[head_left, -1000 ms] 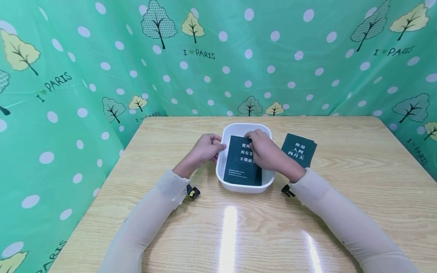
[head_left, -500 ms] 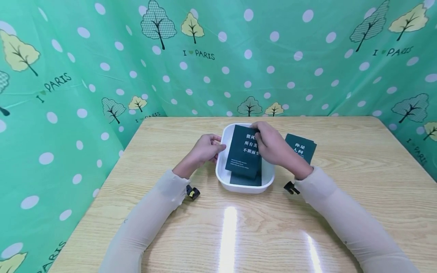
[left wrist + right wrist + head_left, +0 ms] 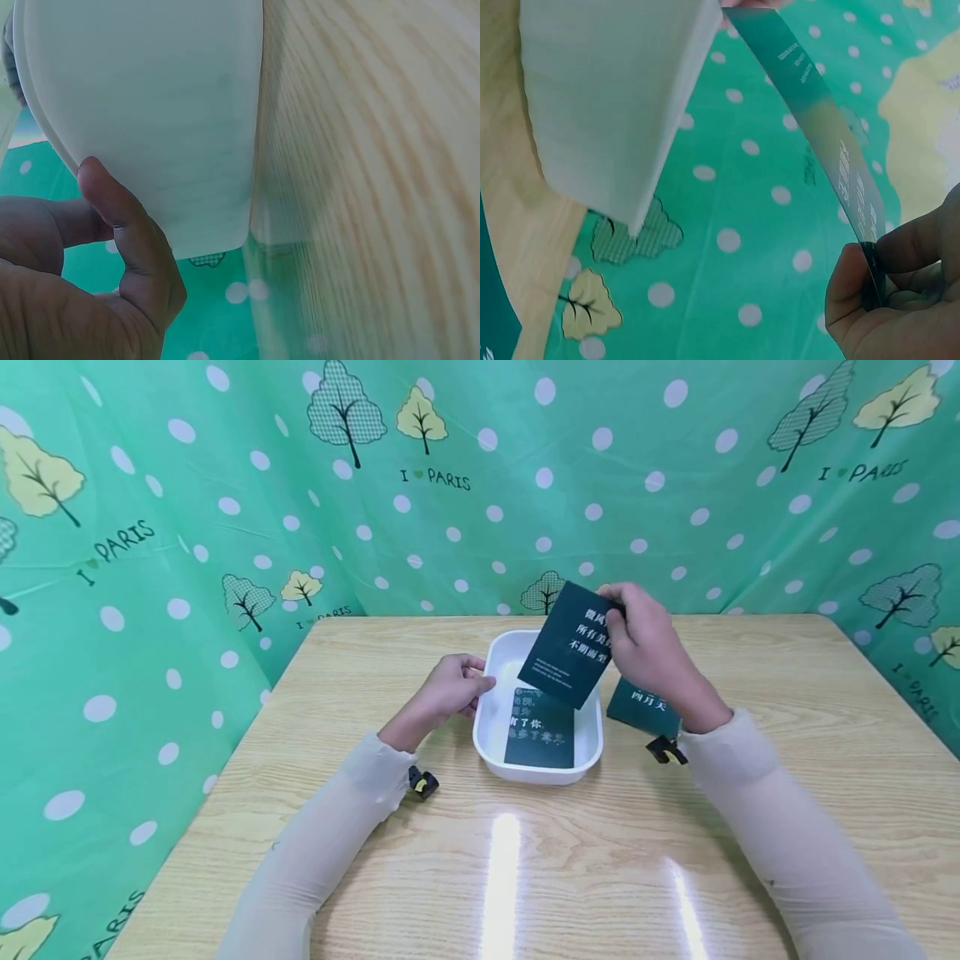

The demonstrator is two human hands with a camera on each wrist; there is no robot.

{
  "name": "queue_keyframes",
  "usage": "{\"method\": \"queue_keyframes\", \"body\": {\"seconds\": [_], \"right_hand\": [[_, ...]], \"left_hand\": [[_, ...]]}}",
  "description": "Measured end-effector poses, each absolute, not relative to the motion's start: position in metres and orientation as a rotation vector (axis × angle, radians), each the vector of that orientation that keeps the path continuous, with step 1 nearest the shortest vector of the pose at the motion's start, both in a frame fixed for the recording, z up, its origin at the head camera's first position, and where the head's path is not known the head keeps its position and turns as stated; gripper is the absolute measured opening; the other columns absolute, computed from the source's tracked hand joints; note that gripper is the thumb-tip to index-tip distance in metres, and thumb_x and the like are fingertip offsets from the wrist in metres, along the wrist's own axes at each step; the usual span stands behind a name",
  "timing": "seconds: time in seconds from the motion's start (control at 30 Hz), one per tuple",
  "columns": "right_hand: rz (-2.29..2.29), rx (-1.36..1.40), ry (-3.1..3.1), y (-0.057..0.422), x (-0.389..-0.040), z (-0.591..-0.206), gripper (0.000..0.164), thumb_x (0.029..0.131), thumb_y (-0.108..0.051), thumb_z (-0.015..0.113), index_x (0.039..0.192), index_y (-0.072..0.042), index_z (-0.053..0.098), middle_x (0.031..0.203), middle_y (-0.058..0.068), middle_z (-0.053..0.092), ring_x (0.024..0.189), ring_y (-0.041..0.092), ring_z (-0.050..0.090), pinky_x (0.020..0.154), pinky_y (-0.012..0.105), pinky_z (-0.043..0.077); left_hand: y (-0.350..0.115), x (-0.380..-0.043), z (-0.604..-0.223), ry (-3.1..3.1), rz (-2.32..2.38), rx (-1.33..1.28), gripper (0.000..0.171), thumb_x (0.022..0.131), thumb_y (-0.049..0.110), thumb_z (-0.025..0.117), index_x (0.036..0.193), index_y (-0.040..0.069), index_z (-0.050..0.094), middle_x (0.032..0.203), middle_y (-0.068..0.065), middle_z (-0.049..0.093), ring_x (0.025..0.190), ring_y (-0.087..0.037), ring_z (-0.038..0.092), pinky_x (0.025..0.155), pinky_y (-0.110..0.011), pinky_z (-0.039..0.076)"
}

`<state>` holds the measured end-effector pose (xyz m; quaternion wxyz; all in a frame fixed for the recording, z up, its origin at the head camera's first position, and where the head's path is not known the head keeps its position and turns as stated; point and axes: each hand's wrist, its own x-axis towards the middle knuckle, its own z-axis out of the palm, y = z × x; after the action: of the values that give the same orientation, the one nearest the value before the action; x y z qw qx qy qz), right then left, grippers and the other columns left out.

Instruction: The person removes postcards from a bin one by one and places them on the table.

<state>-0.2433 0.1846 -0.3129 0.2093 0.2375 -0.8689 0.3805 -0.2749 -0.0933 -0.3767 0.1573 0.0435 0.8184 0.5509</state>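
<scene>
A dark green card (image 3: 566, 647) with white Chinese writing is pinched at its upper right edge by my right hand (image 3: 648, 639). It hangs tilted over the far right part of a white plastic tub (image 3: 489, 739). Another dark green printed card (image 3: 540, 735) lies inside the tub, partly covered from view. My left hand (image 3: 450, 689) grips the tub's left rim, thumb over the edge. In the left wrist view, a bent finger (image 3: 135, 232) presses against the tub's outer wall (image 3: 165, 112). The right wrist view shows the held card (image 3: 821, 127) nearly edge-on between thumb and fingers.
Right of the tub, a small stack of dark green cards (image 3: 643, 710) lies on the wooden table (image 3: 405, 860), partly hidden by my right hand and forearm. A green dotted curtain (image 3: 465, 552) hangs behind the table and along its sides.
My right hand has lifted the card out of the tub, moving it up and to the right and tilting it. A differently printed card now shows inside. My left hand stays put.
</scene>
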Motion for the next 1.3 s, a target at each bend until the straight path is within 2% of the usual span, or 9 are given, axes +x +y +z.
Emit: {"method": "queue_keyframes", "body": {"seconds": [0.33, 0.53, 0.83, 1.1, 1.3], "right_hand": [[1.094, 0.382, -2.398, 0.215, -0.247, -0.296, 0.032, 0.103, -0.007, 0.030, 0.127, 0.007, 0.046, 0.111, 0.020, 0.056, 0.088, 0.026, 0.053, 0.067, 0.029, 0.042], [1.080, 0.177, -2.404, 0.233, -0.250, -0.293, 0.035, 0.103, -0.011, 0.028, 0.128, 0.002, 0.049, 0.110, 0.017, 0.056, 0.087, 0.023, 0.050, 0.065, 0.028, 0.041], [1.034, -0.016, -2.483, 0.263, -0.268, -0.304, 0.039, 0.101, -0.013, 0.024, 0.125, 0.003, 0.050, 0.110, 0.020, 0.056, 0.090, 0.027, 0.053, 0.065, 0.032, 0.044], [1.007, -0.097, -2.671, 0.283, -0.281, -0.320, 0.048, 0.104, -0.023, 0.022, 0.131, 0.007, 0.047, 0.116, 0.026, 0.053, 0.093, 0.035, 0.050, 0.064, 0.040, 0.042], [0.955, -0.025, -2.854, 0.290, -0.288, -0.336, 0.050, 0.104, -0.025, 0.020, 0.128, 0.011, 0.046, 0.114, 0.028, 0.051, 0.093, 0.038, 0.048, 0.067, 0.044, 0.042]], "left_hand": [[-0.093, -0.274, -0.377, 2.342, 1.590, 0.126, 0.027, 0.095, 0.014, 0.063, 0.119, 0.005, 0.054, 0.088, -0.014, 0.063, 0.060, -0.021, 0.061, 0.051, -0.033, 0.055], [-0.093, -0.274, -0.378, 2.339, 1.600, 0.125, 0.027, 0.095, 0.014, 0.063, 0.119, 0.005, 0.054, 0.086, -0.013, 0.062, 0.059, -0.020, 0.060, 0.050, -0.032, 0.054], [-0.094, -0.274, -0.377, 2.337, 1.589, 0.115, 0.031, 0.095, 0.015, 0.063, 0.122, 0.004, 0.053, 0.092, -0.017, 0.062, 0.059, -0.019, 0.059, 0.057, -0.040, 0.057], [-0.094, -0.274, -0.378, 2.336, 1.587, 0.116, 0.034, 0.096, 0.015, 0.063, 0.125, 0.002, 0.052, 0.093, -0.019, 0.062, 0.058, -0.019, 0.058, 0.053, -0.035, 0.055], [-0.094, -0.275, -0.378, 2.339, 1.591, 0.122, 0.032, 0.096, 0.015, 0.063, 0.123, 0.003, 0.053, 0.090, -0.017, 0.061, 0.058, -0.019, 0.058, 0.049, -0.031, 0.054]]}}
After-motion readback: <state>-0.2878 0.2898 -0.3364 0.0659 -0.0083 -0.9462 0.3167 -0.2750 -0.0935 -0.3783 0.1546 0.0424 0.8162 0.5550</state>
